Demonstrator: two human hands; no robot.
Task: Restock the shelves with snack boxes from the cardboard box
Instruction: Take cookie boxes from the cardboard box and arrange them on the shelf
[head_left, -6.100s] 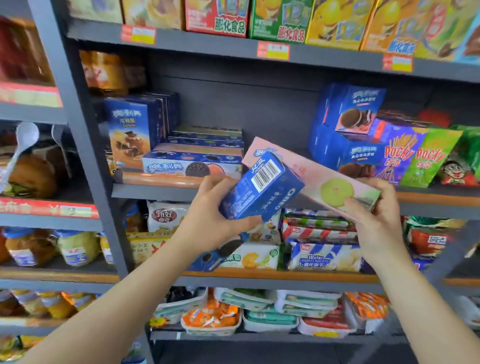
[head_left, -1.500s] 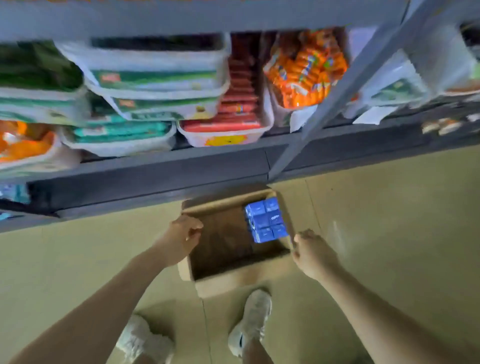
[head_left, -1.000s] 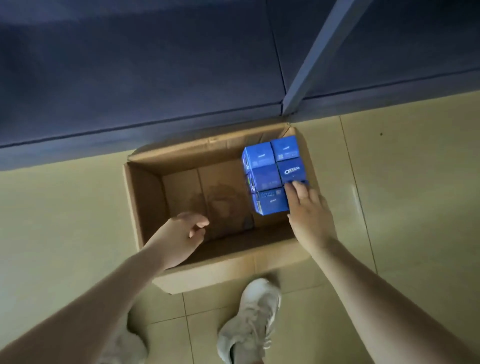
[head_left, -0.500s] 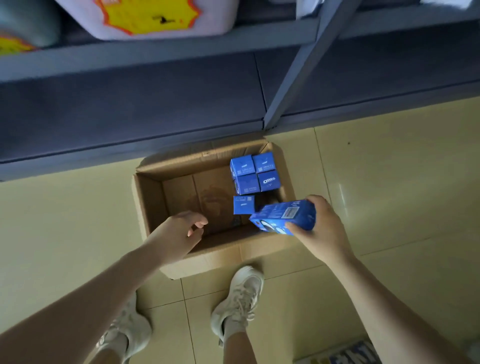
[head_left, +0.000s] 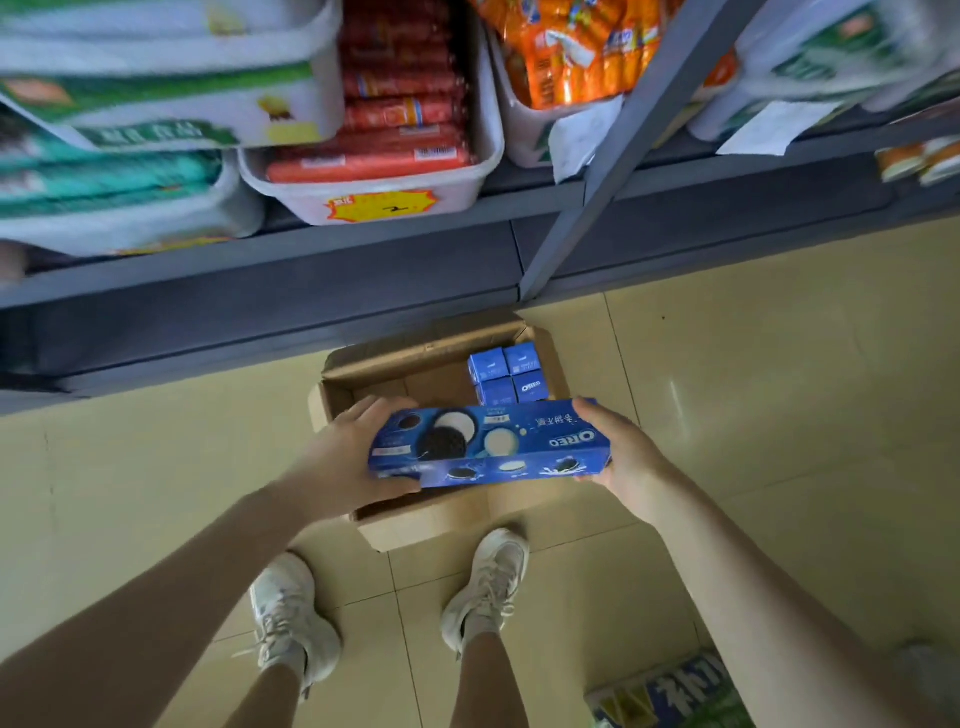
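Hands hold one long blue Oreo box (head_left: 488, 447) between them, level and lengthwise above the cardboard box (head_left: 431, 519): the left hand (head_left: 348, 457) has its fingers wrapped round the left end, thumb under the near edge, and the right hand (head_left: 621, 457) cups the right end. Gripping both ends likely keeps so long a carton from tipping as it is carried to the shelves. Below it the cardboard box sits open on the tiled floor (head_left: 753, 415), against the foot of the grey shelving (head_left: 311, 280); four more blue boxes (head_left: 506, 375) stand on end in its far right corner, the rest of its bottom bare. On the lowest shelf, white tubs hold red sausage sticks (head_left: 395, 104) and orange packets (head_left: 566, 47).
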